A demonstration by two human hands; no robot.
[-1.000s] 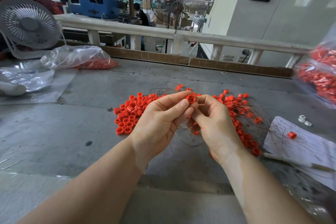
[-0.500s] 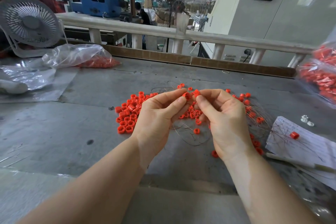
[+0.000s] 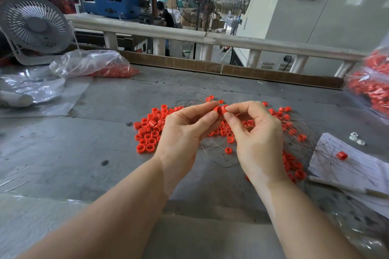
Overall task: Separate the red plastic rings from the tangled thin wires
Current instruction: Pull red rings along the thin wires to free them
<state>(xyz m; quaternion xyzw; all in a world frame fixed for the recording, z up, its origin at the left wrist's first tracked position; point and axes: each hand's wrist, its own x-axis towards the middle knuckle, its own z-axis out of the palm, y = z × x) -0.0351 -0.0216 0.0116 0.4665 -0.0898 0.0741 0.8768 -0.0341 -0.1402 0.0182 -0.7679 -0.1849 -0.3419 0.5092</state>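
Observation:
My left hand (image 3: 185,130) and my right hand (image 3: 255,139) meet above the grey table (image 3: 84,153), each pinching at a red plastic ring (image 3: 219,110) between thumb and forefinger. Thin dark wires (image 3: 212,149) hang from the rings down to the table under my hands. A heap of loose red rings (image 3: 150,129) lies to the left of my left hand. More rings tangled in wires (image 3: 292,128) spread out behind and to the right of my right hand.
A clear bag of red rings (image 3: 94,65) and a white fan (image 3: 34,25) sit at the back left. Another bag of rings (image 3: 370,86) is at the right edge. Paper sheets (image 3: 355,166) with one ring (image 3: 341,155) lie at the right, beside white parts (image 3: 356,139).
Both hands have lifted slightly and my right hand's fingers have spread, its thumb and forefinger now pinching the ring next to my left fingertips.

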